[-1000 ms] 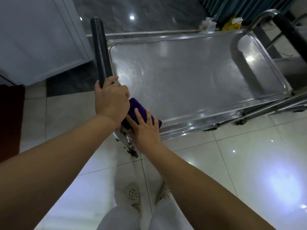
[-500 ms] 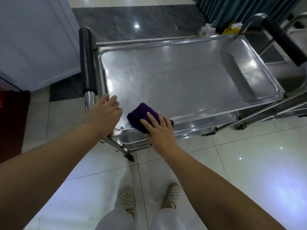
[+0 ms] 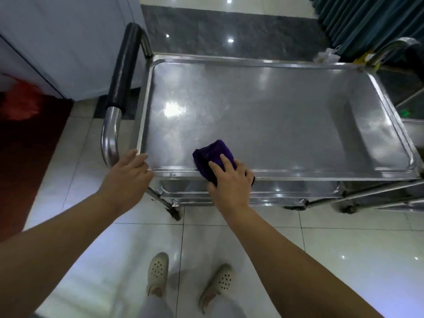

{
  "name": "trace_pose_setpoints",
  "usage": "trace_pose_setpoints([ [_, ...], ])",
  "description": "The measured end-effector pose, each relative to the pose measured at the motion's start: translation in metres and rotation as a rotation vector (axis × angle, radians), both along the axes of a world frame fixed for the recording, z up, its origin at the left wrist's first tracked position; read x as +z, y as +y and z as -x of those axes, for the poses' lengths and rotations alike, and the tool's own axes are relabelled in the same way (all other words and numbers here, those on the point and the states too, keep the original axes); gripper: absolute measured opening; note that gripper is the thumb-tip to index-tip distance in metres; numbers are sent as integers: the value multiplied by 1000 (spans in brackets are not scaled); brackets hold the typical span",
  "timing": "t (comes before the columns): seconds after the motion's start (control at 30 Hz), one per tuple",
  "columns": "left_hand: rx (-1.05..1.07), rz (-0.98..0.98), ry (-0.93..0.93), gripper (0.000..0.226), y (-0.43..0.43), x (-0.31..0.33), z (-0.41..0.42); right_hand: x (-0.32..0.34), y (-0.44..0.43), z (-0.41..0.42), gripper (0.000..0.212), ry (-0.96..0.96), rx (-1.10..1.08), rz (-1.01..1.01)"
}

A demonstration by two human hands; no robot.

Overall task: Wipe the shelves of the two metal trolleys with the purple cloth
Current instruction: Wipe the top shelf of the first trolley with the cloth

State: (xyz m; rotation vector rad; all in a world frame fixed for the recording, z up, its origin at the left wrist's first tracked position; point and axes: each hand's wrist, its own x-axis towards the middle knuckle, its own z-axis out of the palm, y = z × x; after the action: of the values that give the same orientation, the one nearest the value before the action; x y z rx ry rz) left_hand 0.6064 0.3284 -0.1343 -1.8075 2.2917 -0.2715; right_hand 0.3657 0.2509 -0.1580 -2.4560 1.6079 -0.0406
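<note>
A metal trolley stands in front of me, its bare top shelf (image 3: 275, 115) shiny and rimmed. The folded purple cloth (image 3: 212, 153) lies on the near edge of that shelf. My right hand (image 3: 229, 180) presses flat on the cloth with straight fingers. My left hand (image 3: 128, 173) rests on the shelf's near left corner, fingers relaxed, beside the trolley's black padded handle (image 3: 121, 72). A lower shelf (image 3: 286, 191) shows under the front rim. The second trolley (image 3: 410, 125) is partly in view at the right edge.
A white cabinet (image 3: 68, 42) stands at the back left, with a dark red mat (image 3: 27, 145) below it. Teal curtains (image 3: 367, 17) hang at the back right, with white and yellow bags (image 3: 328, 56) on the floor near them. My feet (image 3: 158, 271) stand on glossy white tiles.
My left hand let go of the black handle and came down to the shelf's near corner. My right hand slid the cloth rightward along the shelf's near edge.
</note>
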Motion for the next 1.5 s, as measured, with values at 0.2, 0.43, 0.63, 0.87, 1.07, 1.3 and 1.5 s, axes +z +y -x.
trace_pose_setpoints([
  [0.2,131,115,133,45,31,-27,13,-4,13,-31,52,-63,-26,8],
  [0.43,178,137,300,56,50,-45,2,-18,47,-97,64,-92,82,92],
  [0.63,241,296,456,46,76,-56,-8,-15,53,-109,62,-141,332,122],
  [0.87,226,394,449,42,83,-65,-7,-38,29,-120,90,-4,547,218],
  [1.07,266,285,433,65,68,-70,11,-56,21,-117,77,-11,510,498],
  [1.3,208,345,489,59,53,-92,36,-75,-2,-81,65,-36,558,635],
  [1.5,193,298,452,67,32,-104,87,-81,-26,-20,61,-50,536,675],
])
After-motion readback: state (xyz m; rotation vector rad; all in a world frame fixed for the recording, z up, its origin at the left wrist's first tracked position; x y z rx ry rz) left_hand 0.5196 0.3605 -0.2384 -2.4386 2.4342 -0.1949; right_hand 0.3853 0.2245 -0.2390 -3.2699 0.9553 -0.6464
